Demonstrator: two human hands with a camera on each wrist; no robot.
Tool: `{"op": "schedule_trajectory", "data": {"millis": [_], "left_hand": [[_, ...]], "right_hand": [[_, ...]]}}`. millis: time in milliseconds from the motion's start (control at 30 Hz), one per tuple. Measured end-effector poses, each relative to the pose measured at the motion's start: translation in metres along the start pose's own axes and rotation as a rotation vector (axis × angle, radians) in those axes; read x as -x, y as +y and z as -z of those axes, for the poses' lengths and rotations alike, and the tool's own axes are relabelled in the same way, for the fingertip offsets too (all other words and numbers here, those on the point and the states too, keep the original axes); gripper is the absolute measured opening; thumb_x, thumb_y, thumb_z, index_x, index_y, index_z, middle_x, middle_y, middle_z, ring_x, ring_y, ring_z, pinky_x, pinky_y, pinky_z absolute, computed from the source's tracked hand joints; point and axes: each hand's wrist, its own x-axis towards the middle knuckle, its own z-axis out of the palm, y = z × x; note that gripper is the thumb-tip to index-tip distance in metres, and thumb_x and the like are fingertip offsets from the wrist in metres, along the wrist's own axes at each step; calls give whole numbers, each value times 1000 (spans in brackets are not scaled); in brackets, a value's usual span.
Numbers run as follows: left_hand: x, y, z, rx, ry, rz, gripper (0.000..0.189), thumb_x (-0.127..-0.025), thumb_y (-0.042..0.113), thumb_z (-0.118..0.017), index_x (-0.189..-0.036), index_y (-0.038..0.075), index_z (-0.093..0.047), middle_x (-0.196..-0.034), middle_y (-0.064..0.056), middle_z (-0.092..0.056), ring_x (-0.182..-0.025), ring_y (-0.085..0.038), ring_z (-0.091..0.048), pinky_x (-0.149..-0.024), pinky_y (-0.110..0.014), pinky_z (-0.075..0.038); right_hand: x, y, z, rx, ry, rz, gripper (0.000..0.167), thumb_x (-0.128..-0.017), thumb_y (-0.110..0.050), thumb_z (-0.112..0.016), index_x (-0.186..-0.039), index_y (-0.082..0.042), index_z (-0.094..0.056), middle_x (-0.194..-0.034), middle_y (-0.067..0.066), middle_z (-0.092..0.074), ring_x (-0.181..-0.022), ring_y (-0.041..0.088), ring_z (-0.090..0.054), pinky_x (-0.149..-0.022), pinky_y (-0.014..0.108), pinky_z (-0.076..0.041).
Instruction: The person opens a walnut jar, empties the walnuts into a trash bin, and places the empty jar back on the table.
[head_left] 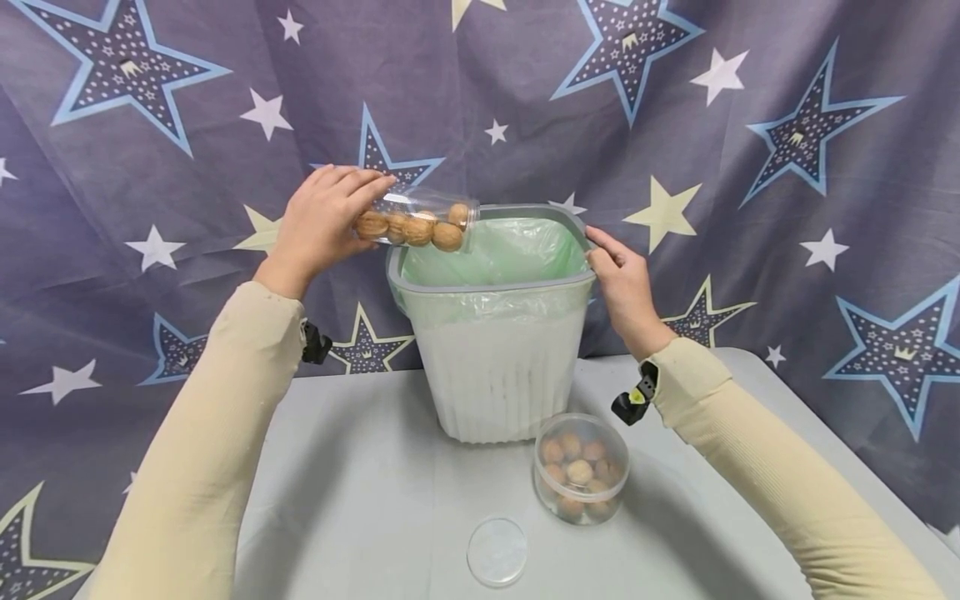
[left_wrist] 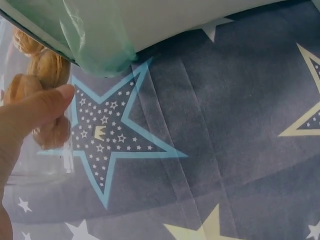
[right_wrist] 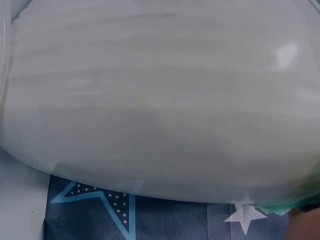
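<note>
In the head view my left hand [head_left: 330, 212] grips a clear plastic jar [head_left: 405, 200] that lies nearly level, its mouth over the left rim of a white trash can [head_left: 498, 358]. Several walnuts [head_left: 417, 230] sit inside the jar. The left wrist view shows the thumb across the jar, with walnuts [left_wrist: 47, 68] behind it. A green bag [head_left: 510, 250] lines the can under a grey rim [head_left: 525, 210]. On the right, my right hand [head_left: 621, 279] holds that rim, fingers curled over its edge. Only a sliver of this hand shows in the right wrist view.
In front of the can stands a round clear tub [head_left: 582, 508] holding several walnuts. A clear round lid [head_left: 497, 552] lies on the grey table [head_left: 360, 517] nearer the front. A star-patterned curtain [head_left: 525, 83] hangs behind.
</note>
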Motion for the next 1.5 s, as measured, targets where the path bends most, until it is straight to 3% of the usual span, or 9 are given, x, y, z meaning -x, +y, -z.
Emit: {"op": "schedule_trajectory", "data": {"millis": [333,1133,1500], "left_hand": [[1,-2,-2,-15,2,35,84,-56,8,-88,-132,11,-54,-129,-14,-57,-119,-33,-48,-108,-48,-29],[1,-1,-4,-15,29,19,83,-55,8,-88,-131,11,-55,-127,-13,-58,-118,-33,-49,-107,-50,-30],[0,-1,-5,-22,35,8,82,-56,8,-88,-131,11,-55,-127,-14,-58,-118,-33,-49,-108,-48,-30]], "right_hand": [[0,0,0,18,2,-10,47,-89,-13,-48,-135,-3,-51,-137,12,-51,-119,19,-49,-98,27,-40],[1,1,1,6,-2,-7,47,-89,-14,-47,-135,-4,-50,-137,14,-51,-117,20,-49,-95,25,-40],[-1,1,0,11,2,-22,48,-89,-16,-48,-136,-5,-50,-140,10,-49,-121,18,-47,-99,30,-38]]}}
